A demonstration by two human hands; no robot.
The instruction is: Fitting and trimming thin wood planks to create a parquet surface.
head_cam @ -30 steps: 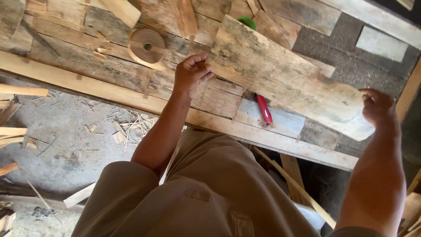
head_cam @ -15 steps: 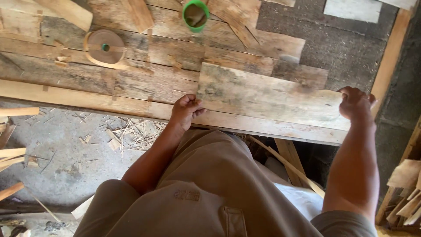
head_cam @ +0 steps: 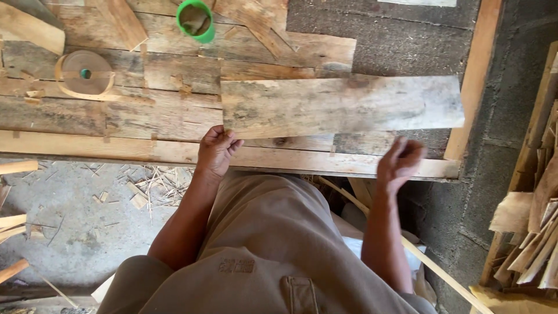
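Note:
A weathered grey wooden plank (head_cam: 343, 106) lies flat across the rough wooden workbench (head_cam: 116, 116). My left hand (head_cam: 217, 150) is curled at the plank's near left corner, gripping its edge. My right hand (head_cam: 399, 164) is blurred, off the plank, hovering just below its near edge over the bench's front rail, fingers loosely bent and holding nothing.
A green cup (head_cam: 196, 20) stands at the bench's far side. A brown tape roll (head_cam: 86, 72) lies at the left. Wood offcuts (head_cam: 532, 232) are stacked at the right by a block wall. Chips and splinters (head_cam: 148, 189) litter the concrete floor.
The plank has been brought down flat onto the bench. My right hand has let go of its right end and drawn back toward me. My left hand stays at the left corner.

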